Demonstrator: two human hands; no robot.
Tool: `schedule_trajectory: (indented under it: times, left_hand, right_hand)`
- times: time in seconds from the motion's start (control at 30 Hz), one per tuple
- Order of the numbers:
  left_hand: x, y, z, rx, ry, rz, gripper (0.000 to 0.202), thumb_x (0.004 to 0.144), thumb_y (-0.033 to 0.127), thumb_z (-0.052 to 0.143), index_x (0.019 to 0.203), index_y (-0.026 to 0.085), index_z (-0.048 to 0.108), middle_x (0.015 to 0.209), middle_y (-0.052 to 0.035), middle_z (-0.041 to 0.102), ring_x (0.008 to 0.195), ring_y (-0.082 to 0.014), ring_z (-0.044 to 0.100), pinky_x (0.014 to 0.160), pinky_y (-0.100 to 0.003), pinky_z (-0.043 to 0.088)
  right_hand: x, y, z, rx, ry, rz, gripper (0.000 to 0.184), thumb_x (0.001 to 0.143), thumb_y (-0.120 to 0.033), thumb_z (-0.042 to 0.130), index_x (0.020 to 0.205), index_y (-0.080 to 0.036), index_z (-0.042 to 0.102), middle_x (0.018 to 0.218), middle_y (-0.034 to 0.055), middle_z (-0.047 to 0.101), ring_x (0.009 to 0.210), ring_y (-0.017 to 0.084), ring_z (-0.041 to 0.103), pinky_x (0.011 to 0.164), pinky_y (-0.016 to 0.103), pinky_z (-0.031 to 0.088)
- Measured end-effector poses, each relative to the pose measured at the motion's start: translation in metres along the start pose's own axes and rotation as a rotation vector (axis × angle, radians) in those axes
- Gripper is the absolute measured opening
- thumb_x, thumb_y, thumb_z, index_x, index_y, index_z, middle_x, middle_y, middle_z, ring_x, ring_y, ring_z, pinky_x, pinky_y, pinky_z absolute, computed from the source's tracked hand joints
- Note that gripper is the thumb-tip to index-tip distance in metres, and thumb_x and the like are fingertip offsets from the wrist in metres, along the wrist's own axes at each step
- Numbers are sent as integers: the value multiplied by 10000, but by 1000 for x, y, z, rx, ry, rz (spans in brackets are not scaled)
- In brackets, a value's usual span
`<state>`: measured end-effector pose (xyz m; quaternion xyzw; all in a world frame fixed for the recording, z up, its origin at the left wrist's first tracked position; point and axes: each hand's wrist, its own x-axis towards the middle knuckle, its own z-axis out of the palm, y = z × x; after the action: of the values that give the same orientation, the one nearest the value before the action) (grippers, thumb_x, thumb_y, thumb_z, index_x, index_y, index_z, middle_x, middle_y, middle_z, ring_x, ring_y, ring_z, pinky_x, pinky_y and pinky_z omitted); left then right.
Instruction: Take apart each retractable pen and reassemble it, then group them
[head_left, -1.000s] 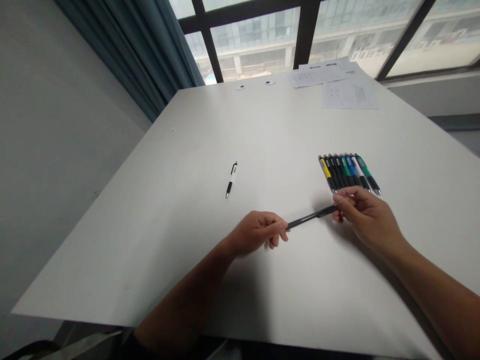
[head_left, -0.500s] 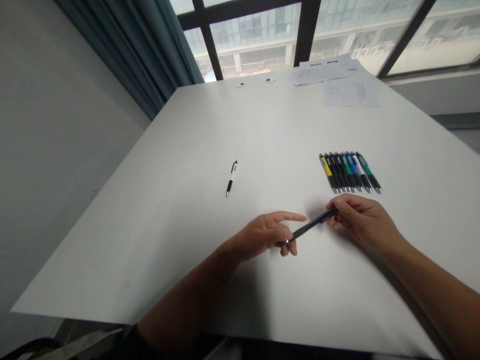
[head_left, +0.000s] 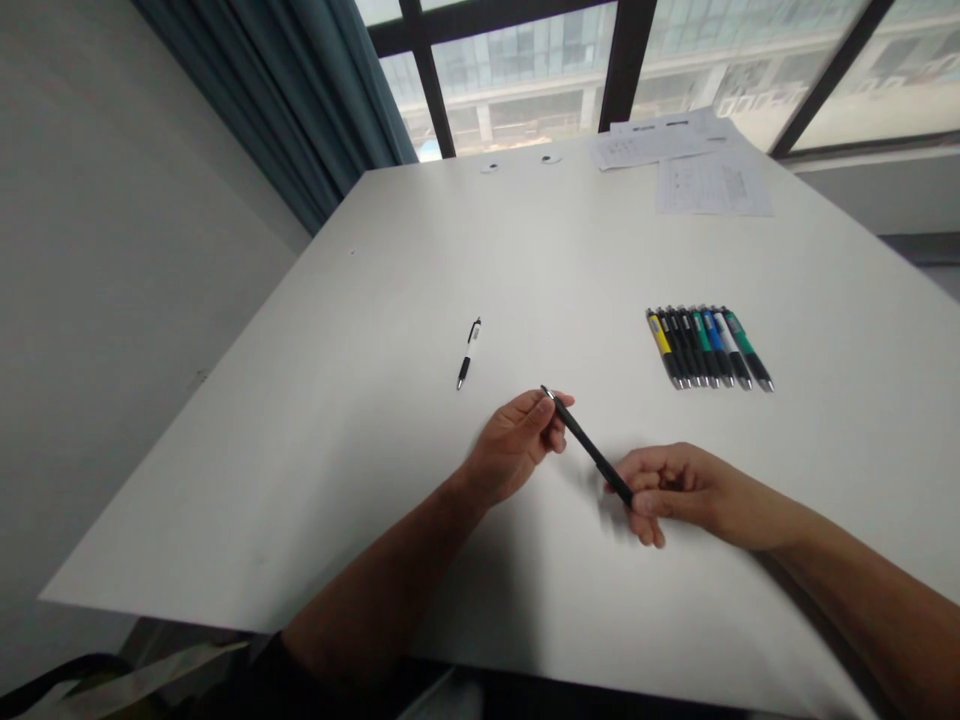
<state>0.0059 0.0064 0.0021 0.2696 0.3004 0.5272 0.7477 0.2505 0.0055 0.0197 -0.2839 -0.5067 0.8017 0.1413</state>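
Observation:
A black pen (head_left: 589, 446) slants between my two hands above the white table. My left hand (head_left: 517, 440) pinches its upper end, where a silver part shows, between thumb and fingers. The lower end is held by my right hand (head_left: 682, 497), thumb pressed against it. Beyond my left hand lies a single white pen (head_left: 469, 354) with a black grip. Past my right hand, several pens lie side by side in a row: a yellow pen (head_left: 662, 345) at the left end, black ones, green, blue and white ones, and a green pen (head_left: 748, 348) at the right end.
Printed papers (head_left: 712, 185) lie at the far right of the white table (head_left: 337, 370). Two small white pieces with dark spots sit near the far edge. Behind are windows and a blue-grey curtain (head_left: 292, 90); a grey wall stands at left.
The black pen has turned: its left end has swung up and away from me, its right end down and nearer. My left hand rose and my right hand came lower.

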Motion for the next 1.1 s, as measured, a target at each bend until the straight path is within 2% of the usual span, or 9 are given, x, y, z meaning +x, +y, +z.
schedule_trajectory:
  times: [0.37, 0.5, 0.6, 0.7, 0.77, 0.83, 0.93, 1.0, 1.1]
  left_hand:
    - [0, 4, -1, 89, 9, 31, 371, 799, 436, 877, 959, 133, 736, 729, -1, 633, 630, -78, 575, 656, -223, 439]
    - [2, 10, -4, 149, 87, 74, 359, 780, 426, 879, 898, 126, 722, 699, -3, 654, 639, -89, 596, 646, -220, 455]
    - [0, 12, -5, 284, 122, 40, 376, 753, 437, 884, 798, 119, 690, 720, -31, 704, 623, -94, 617, 625, -226, 470]
    - [-7, 9, -2, 397, -1, -112, 390, 720, 429, 904, 794, 110, 693, 736, -60, 736, 626, -122, 659, 634, -253, 509]
    - [-13, 5, 4, 405, -140, -276, 418, 693, 405, 928, 904, 108, 723, 743, -67, 748, 644, -144, 683, 653, -276, 534]
    - [-18, 1, 11, 406, -295, -417, 503, 697, 375, 933, 1082, 118, 735, 792, -76, 767, 686, -152, 696, 683, -287, 542]
    - [-22, -3, 18, 402, -467, -491, 413, 771, 341, 892, 1097, 133, 745, 912, -112, 789, 819, -161, 715, 777, -296, 547]
    - [-20, -3, 19, 339, -469, -448, 324, 775, 322, 890, 987, 128, 741, 931, -116, 788, 859, -173, 725, 817, -312, 557]
    - [-15, -5, 15, 346, -307, -217, 281, 744, 274, 906, 854, 128, 693, 897, -100, 783, 818, -169, 725, 790, -308, 558]
  right_hand:
    - [-1, 4, -2, 4, -9, -27, 292, 954, -412, 746, 1010, -129, 705, 760, 56, 742, 621, 116, 665, 594, 240, 525]
    - [-2, 3, -8, 100, 185, -156, 357, 903, -416, 805, 1128, -158, 708, 687, 28, 726, 560, 115, 630, 541, 231, 496]
    - [-4, 1, -17, 220, 416, -222, 323, 860, -438, 839, 1024, -182, 731, 628, 6, 686, 519, 112, 597, 495, 223, 474]
    - [-4, -1, -26, 286, 596, -273, 331, 808, -487, 868, 911, -205, 729, 583, -22, 623, 499, 108, 572, 464, 217, 463]
    - [-4, -1, -27, 287, 631, -293, 365, 777, -523, 881, 911, -222, 724, 562, -33, 601, 482, 109, 557, 459, 225, 461]
    - [-2, 0, -23, 254, 595, -287, 403, 763, -553, 881, 943, -230, 720, 571, -26, 621, 479, 121, 562, 469, 248, 465]
    - [0, 0, -11, 108, 471, -242, 441, 775, -561, 870, 989, -212, 706, 626, 9, 679, 534, 153, 607, 519, 284, 483]
    - [1, 0, -4, -47, 380, -203, 402, 808, -540, 851, 930, -188, 699, 657, 30, 699, 580, 156, 618, 566, 290, 493]
    - [0, -1, 4, -234, 233, -168, 404, 913, -559, 736, 847, -162, 697, 715, 59, 711, 639, 151, 616, 628, 288, 503]
